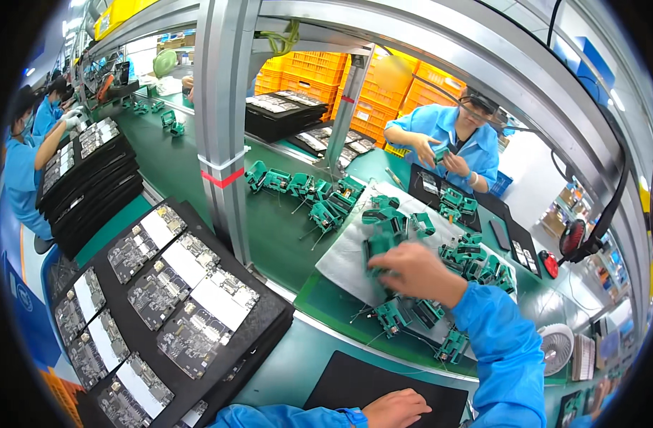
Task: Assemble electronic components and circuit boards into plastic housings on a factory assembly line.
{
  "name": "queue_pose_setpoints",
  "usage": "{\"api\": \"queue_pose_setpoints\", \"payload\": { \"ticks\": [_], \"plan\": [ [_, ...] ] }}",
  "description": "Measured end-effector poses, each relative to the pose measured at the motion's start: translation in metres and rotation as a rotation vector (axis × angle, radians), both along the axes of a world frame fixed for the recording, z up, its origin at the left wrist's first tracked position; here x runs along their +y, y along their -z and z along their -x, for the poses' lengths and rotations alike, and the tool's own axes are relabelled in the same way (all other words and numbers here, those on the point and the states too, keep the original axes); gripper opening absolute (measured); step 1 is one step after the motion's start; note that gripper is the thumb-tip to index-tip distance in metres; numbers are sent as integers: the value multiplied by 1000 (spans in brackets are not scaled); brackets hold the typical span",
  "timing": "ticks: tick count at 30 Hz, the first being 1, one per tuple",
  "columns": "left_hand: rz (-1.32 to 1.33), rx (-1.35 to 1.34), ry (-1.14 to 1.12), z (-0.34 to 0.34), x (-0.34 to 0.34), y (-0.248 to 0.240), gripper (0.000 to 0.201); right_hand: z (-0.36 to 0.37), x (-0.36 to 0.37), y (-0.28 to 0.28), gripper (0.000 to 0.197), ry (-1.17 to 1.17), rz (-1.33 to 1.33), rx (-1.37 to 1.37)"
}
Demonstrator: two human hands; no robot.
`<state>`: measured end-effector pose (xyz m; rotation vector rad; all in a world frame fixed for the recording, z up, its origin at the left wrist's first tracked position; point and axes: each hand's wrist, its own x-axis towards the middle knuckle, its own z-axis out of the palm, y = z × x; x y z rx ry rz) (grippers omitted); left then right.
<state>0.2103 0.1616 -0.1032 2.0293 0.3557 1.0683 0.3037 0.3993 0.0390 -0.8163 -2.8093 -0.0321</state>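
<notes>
My right hand (420,272) reaches forward over a white foam sheet (341,250). Its fingers are closed on a green plastic housing (378,251), which motion blurs. Around it on the sheet lie several more green housings, among them one (389,318) with thin wires near the sheet's front edge and a cluster (469,257) to the right. My left hand (398,409) rests palm down on a black mat (362,374) at the bench's near edge. Its fingers lie flat and hold nothing.
Stacked black trays (269,314) with circuit boards (198,342) stand at left, beside a metal post (227,135). More green housings (326,210) sit on the green conveyor belt (269,235). Across the bench, a co-worker (448,132) holds a green part. A small fan (556,344) is at right.
</notes>
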Motion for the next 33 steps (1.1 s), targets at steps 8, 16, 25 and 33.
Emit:
{"api": "queue_pose_setpoints", "payload": {
  "ticks": [8,16,25,33],
  "plan": [
    [-24,-35,4,-4,5,6,20,9,-6,-35,44,-200,484,-294],
    [-119,-6,-45,-11,0,16,20,83,123,8,54,59,303,6],
    [54,159,-68,-78,-52,138,24,116,186,67,96,643,142,3],
    [14,127,-33,-36,-25,108,20,151,176,88,82,446,137,42]
  ]
}}
